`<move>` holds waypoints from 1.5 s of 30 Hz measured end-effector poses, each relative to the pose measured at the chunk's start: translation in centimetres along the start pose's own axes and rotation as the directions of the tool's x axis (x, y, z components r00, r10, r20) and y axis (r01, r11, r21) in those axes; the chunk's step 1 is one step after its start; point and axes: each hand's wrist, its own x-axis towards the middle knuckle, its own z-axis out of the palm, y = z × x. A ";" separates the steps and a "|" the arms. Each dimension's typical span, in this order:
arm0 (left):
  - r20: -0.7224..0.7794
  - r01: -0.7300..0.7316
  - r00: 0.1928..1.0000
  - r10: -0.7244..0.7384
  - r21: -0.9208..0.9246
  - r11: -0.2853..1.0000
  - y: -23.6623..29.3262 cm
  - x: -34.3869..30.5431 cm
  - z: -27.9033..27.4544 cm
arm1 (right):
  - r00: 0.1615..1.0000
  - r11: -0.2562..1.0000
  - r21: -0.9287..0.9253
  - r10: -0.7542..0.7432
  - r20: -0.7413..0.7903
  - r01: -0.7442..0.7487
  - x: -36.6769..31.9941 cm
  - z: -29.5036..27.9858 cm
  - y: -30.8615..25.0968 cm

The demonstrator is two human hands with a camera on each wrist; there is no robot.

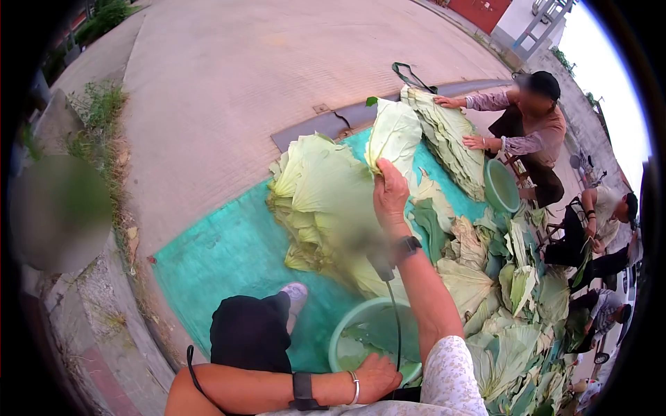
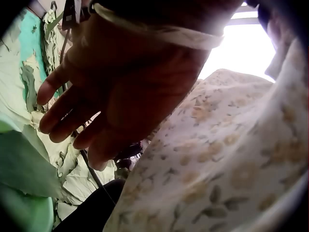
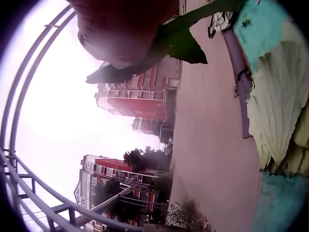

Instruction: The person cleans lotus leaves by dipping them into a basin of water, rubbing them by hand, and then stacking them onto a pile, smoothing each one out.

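1. Head view: the right hand (image 1: 392, 188) is raised, its grip closed in a pinch on the narrow end of one pale green leaf (image 1: 394, 132), which stands up beyond the fingers.
2. That leaf shows between a thick leaf stack (image 1: 312, 173) on one side and a second leaf pile (image 1: 451, 142) on the other; a small dark green corner sticks out at its far edge.
3. The left hand (image 1: 374, 380) is low, near the rim of a green basin (image 1: 335, 343). In the left wrist view its grip is loose and has hold of nothing, the fingers gently bent; a thin black cable (image 1: 398, 326) passes just beside it.
4. Both piles lie on a turquoise sheet (image 1: 208, 256) spread over the paved ground (image 1: 263, 76). A shoe (image 1: 296, 295) rests on the sheet near the leaf stack.
5. A seated person (image 1: 531, 132) in a dark cap has both hands on the second leaf pile, with another basin (image 1: 501, 186) just beside it.
6. Loose leaves (image 1: 513, 291) cover the area to the right, and more seated people sit beyond them.
7. The right wrist view shows part of the right hand, dark and blurred, against a darker green leaf surface, with red-and-white buildings (image 3: 135, 104) behind.
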 end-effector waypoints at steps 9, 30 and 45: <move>0.146 0.145 0.980 -0.136 -0.052 0.988 -1.1 -1.9 0.3 | 0.740 0.979 -0.202 0.116 0.663 0.027 -20.1 16.7 5.4; 0.201 0.160 0.968 -0.147 -0.049 0.986 -0.4 -2.1 1.5 | 0.672 0.959 -0.246 0.091 0.735 0.139 -15.7 14.9 -0.3; 0.318 0.151 0.936 -0.149 0.018 0.988 0.1 -1.7 -0.3 | 0.879 0.974 -0.138 -0.094 0.468 0.177 -16.2 15.4 0.2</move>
